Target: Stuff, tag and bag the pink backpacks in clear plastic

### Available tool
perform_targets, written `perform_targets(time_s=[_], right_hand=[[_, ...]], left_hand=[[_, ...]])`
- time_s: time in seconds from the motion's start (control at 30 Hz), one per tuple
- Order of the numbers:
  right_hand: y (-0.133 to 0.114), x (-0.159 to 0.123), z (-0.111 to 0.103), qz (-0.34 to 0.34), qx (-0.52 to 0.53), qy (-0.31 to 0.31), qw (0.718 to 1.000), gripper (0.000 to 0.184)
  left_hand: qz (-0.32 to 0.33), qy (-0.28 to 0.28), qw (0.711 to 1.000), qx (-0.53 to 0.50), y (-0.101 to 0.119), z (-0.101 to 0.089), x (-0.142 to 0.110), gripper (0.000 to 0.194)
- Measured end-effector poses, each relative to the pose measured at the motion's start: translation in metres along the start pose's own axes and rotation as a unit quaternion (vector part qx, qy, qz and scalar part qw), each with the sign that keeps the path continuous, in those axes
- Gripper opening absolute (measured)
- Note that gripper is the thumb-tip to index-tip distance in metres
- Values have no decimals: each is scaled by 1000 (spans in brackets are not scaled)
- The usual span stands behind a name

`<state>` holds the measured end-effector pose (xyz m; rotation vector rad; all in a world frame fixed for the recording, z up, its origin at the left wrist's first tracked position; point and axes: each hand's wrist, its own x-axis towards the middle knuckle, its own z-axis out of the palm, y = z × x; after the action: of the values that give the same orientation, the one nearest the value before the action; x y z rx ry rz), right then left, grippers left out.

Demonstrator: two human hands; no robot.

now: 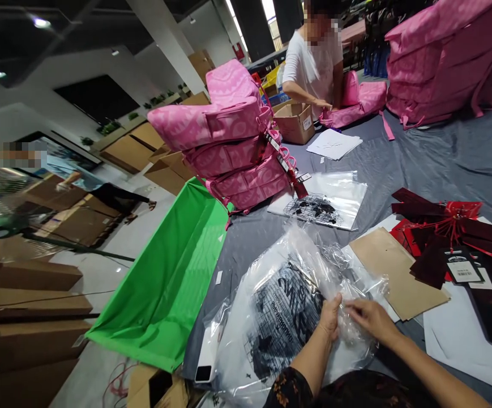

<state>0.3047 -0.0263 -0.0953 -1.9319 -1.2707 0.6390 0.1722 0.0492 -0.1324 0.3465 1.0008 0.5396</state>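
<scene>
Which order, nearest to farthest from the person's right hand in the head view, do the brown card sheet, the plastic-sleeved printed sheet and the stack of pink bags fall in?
Going out from the right hand:
1. Brown card sheet, just ahead and to the right.
2. Plastic-sleeved printed sheet, farther ahead on the grey cloth.
3. Stack of pink bags, farthest, ahead and to the left.

Backpacks [224, 141] — probably — behind plastic bag [279, 306]

Left hand [329, 318] and right hand [371, 317] hide part of printed sheet [282, 317] in plastic bag [309, 255]; pink backpacks [449, 62] cut off top right (hang tag [462, 271] print too small to read)
</scene>
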Motion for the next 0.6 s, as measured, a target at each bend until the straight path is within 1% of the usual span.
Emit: perform_targets(time_s=[0.07,0.13,0.17,0.2,0.23,0.27,0.3,0.33,0.43,0.5,0.53,0.6], right_hand=[[22,15,-24,82,-30,56,995,49],[41,31,-43,168,-76,118,976,61],[49,38,-48,198,-94,135,966,61],[54,42,-50,216,-106,139,961,55],[57,44,-50,222,-112,134,959,46],[58,44,-49,218,-114,126,961,36],[57,42,-46,208,-115,121,964,30],[55,39,-43,193,-116,123,967,28],[46,22,-38,136,-119,155,971,33],[38,9,-38,83,-117,172,975,37],[33,2,-37,50,-117,171,977,37],[22,-10,-32,-27,-118,147,982,32]], left_hand=[[0,-2,1000,-1,0,-2,-1,70],[-5,-4,1000,-2,1,-4,-2,72],[-8,-4,1000,-2,1,-5,-3,73],[-11,-3,1000,-3,2,-5,-4,74],[-12,-1,1000,-3,2,-6,-5,75],[-13,2,1000,-2,3,-6,-5,75],[-12,5,1000,-1,3,-7,-6,76],[-9,9,1000,0,3,-7,-6,76],[3,24,1000,5,4,-8,-8,77],[10,36,999,11,4,-7,-11,78],[12,40,999,14,4,-6,-13,79],[13,43,999,20,3,-2,-19,82]])
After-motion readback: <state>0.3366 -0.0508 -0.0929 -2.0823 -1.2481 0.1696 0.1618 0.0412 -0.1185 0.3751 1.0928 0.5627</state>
